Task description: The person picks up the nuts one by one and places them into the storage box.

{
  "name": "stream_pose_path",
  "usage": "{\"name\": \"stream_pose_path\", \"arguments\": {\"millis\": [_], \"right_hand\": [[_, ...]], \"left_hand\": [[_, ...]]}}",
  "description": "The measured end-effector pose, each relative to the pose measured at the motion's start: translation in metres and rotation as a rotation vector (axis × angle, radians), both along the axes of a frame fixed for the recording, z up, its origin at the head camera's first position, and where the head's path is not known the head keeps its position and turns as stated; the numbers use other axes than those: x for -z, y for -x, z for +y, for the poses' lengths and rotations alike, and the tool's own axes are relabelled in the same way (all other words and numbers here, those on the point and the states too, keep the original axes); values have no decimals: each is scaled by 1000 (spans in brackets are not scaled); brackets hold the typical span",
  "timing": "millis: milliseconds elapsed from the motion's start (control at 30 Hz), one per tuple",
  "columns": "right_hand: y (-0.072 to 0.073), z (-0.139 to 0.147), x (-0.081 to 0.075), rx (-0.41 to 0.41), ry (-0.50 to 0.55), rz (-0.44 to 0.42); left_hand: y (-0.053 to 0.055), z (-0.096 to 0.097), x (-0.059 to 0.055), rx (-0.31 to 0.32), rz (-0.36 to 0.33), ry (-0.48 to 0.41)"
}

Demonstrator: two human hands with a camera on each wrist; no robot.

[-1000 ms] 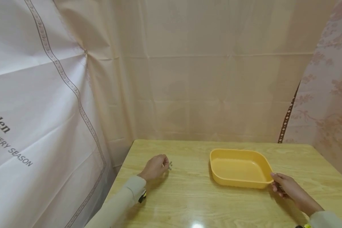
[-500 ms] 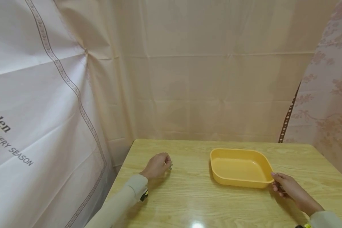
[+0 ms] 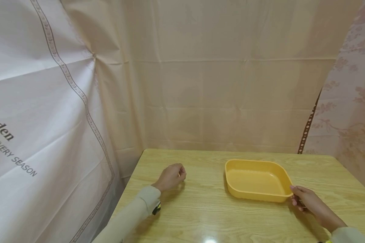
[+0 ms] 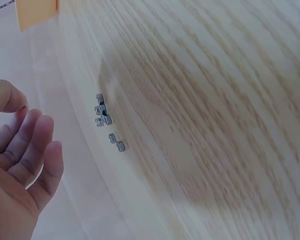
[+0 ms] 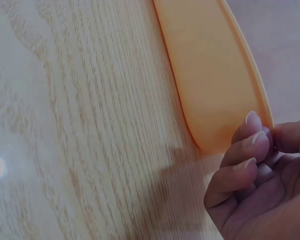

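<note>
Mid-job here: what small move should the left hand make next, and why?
I'd likely bring the left hand's fingertips to one of the metal nuts and pinch it: they lie loose on the table near that hand, while the right hand holds the yellow tray by its corner. First check the left fingertips; whether they already hold a nut isn't clear.

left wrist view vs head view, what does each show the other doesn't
Only the left wrist view shows the small metal nuts on the table. Only the head view shows the right hand, gripping the yellow tray at a corner, and the lettering on the hanging cloth. Both show the left hand, the table and the tray, though the left wrist catches just part.
</note>
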State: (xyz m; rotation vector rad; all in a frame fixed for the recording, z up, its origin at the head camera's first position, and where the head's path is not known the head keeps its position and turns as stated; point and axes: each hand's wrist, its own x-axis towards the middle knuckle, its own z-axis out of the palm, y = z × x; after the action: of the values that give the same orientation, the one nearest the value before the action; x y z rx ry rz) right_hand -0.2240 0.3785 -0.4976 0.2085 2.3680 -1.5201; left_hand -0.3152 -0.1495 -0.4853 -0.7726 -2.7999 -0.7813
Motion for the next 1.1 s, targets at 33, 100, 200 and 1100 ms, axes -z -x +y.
{"name": "stream_pose_path", "arguments": {"millis": [33,100,200,1100], "right_hand": [[0,0,0,-2,1,0],[-1,0,0,-5,2,-1],[-2,0,0,-13,3,6],[-1,-1,-2,-10,-5,1]], "left_hand": [[0,0,0,0,0,-1],[0,1,-1,3,6,0],[0,3,-2,3,16,4],[1,21,-6,33,20,23]]}}
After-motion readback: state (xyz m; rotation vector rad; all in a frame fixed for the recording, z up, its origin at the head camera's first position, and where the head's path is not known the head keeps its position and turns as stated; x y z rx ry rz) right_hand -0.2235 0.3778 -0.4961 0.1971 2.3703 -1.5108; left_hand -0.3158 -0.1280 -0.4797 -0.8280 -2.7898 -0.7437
